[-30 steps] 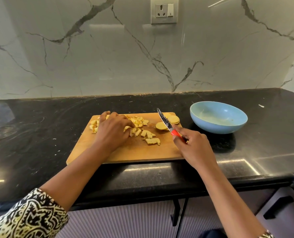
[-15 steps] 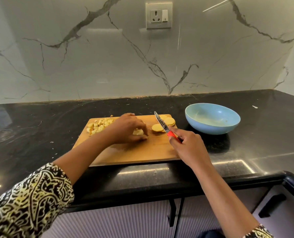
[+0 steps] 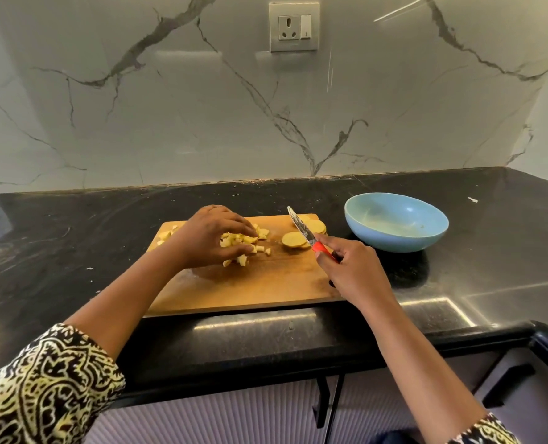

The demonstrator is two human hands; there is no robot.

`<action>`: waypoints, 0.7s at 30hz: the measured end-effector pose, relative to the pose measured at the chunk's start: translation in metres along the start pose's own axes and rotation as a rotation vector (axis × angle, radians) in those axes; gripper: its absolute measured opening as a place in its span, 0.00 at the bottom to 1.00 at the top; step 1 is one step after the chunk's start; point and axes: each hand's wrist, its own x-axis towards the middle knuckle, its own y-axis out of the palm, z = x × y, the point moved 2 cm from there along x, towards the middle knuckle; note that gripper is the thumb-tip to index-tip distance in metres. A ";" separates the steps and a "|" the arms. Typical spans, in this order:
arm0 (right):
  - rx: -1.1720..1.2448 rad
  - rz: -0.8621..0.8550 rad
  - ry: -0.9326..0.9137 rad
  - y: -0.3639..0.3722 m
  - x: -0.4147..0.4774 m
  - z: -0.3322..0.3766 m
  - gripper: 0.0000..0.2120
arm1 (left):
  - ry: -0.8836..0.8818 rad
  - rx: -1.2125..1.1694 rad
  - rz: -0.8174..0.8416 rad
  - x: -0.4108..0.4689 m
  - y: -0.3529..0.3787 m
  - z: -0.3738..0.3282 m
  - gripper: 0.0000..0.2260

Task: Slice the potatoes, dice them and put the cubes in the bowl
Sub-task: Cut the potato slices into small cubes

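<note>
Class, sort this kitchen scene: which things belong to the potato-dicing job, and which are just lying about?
Job: left hand gripping potato cubes; right hand holding knife; potato slices; cutting board; blue bowl.
Just there: wall socket; black countertop; cabinet handle.

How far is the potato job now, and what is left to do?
Done: a pile of potato cubes lies on the cutting board. In hand: the left hand gathers cubes; the right hand holds the knife. Left: several round slices are undiced, and the blue bowl looks empty.
</note>
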 end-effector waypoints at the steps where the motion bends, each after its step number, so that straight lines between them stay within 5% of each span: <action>1: -0.005 -0.001 0.001 0.000 0.001 0.000 0.18 | 0.044 0.037 0.013 0.003 0.003 -0.005 0.20; 8: -0.047 -0.029 -0.003 -0.003 0.013 0.002 0.19 | 0.165 0.165 0.150 0.018 0.017 -0.027 0.12; 12: -0.042 -0.039 0.014 -0.005 0.011 -0.002 0.19 | 0.162 0.274 0.088 0.013 0.008 -0.012 0.10; 17: -0.023 -0.083 0.044 -0.012 0.007 -0.008 0.18 | 0.090 0.059 0.016 -0.001 0.000 -0.002 0.29; 21: -0.013 -0.097 0.056 -0.013 0.006 -0.010 0.18 | 0.057 0.202 -0.075 0.000 0.000 -0.004 0.12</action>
